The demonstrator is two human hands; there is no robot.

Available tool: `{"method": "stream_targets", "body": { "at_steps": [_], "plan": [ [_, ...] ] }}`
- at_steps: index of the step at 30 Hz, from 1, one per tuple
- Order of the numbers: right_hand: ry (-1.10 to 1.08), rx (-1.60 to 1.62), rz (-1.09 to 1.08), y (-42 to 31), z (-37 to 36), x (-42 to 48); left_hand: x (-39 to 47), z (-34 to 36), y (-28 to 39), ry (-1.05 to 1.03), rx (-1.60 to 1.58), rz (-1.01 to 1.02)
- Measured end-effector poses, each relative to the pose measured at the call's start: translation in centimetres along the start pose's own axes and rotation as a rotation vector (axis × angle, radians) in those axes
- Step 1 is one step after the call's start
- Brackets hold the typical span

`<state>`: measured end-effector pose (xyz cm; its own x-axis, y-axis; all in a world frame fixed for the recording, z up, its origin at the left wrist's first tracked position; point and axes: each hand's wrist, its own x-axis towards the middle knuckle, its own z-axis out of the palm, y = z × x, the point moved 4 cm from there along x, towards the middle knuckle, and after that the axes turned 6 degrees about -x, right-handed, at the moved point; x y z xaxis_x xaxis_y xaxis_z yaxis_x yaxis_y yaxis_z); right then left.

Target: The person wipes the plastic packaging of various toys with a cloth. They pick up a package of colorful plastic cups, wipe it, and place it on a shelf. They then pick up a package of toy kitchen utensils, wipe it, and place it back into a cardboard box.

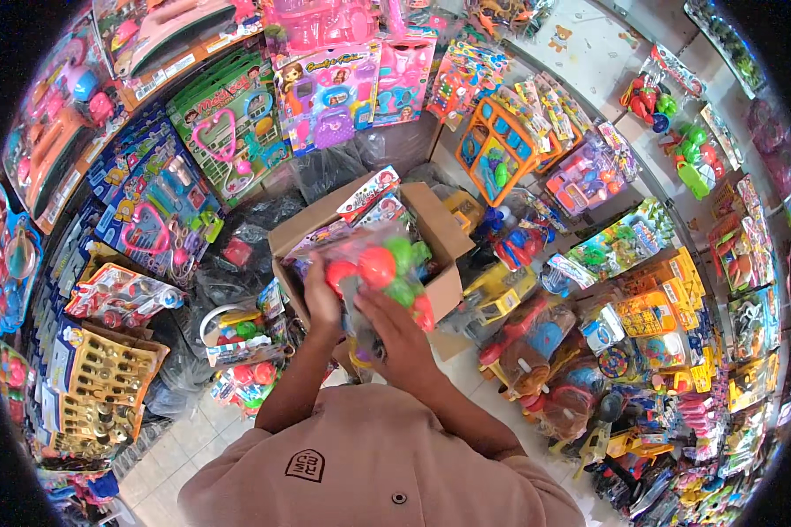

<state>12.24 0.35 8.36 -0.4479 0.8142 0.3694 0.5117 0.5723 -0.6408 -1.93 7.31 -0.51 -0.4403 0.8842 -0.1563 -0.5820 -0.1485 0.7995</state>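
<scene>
My left hand (322, 296) and my right hand (392, 329) hold a clear plastic bag of red and green plastic toys (376, 265) between them, one hand on each side. Its printed header card (369, 192) points away from me. The bag is above an open cardboard box (445, 290) with its flaps spread. Inside the box, other packaged toys (316, 240) show around the bag. The lower part of the bag is partly hidden by my right hand.
Toy packs hang and stand all around, among them green medical play sets (237, 125) and an orange-framed toy set (499, 151). A small pack with a white handle (240, 336) is left of the box. Bagged brown toys (534, 342) lie right, above the tiled floor (191, 428).
</scene>
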Motion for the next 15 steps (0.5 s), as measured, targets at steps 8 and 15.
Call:
{"method": "stream_targets", "body": {
  "at_steps": [8,15],
  "plan": [
    [0.088,-0.023,-0.011,1.6,0.1,1.0,-0.7,-1.6,-4.0,-0.084,-0.150,-0.171],
    [0.062,-0.050,-0.129,0.1,-0.9,-0.6,0.9,-0.9,0.2,-0.036,-0.248,0.058]
  ]
}}
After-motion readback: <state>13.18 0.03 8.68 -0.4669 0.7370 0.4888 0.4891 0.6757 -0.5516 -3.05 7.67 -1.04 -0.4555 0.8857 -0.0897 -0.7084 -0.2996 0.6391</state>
